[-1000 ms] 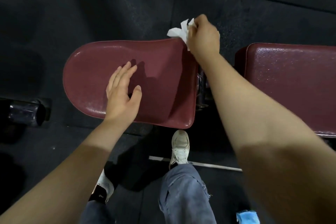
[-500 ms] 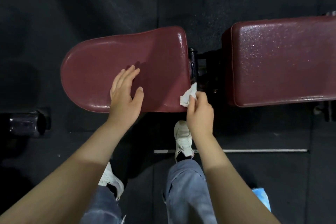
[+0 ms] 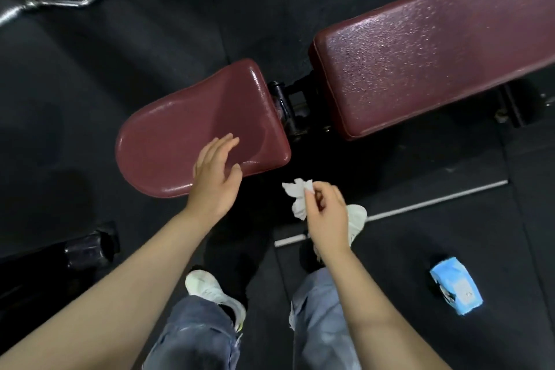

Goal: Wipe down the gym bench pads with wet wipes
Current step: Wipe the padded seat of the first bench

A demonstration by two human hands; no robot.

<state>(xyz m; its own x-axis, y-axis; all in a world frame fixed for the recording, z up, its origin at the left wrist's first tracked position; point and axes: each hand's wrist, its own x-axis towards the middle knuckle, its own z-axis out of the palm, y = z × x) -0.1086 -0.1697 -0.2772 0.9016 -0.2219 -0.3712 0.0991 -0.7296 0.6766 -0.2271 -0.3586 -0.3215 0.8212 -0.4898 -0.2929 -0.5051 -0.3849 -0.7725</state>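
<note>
The dark red seat pad [image 3: 180,135] of the gym bench lies in the middle of the view, glossy along its edges. The long back pad [image 3: 420,48] stretches up to the right, speckled with droplets. My left hand [image 3: 214,173] is over the seat pad's near edge with straight fingers. My right hand [image 3: 326,215] is off the pad, below its near right corner, pinching a crumpled white wet wipe [image 3: 297,195] over the floor.
A blue wet wipes pack [image 3: 455,290] lies on the black rubber floor at the right. The bench hinge frame [image 3: 289,105] sits between the pads. A curl bar [image 3: 69,0] lies far left; a black roller [image 3: 87,249] is near left. My feet stand below the bench.
My right hand drew the wipe from the seat pad's far right corner down its right edge and now off the pad toward me. The view pulled back; my left hand stayed on the seat.
</note>
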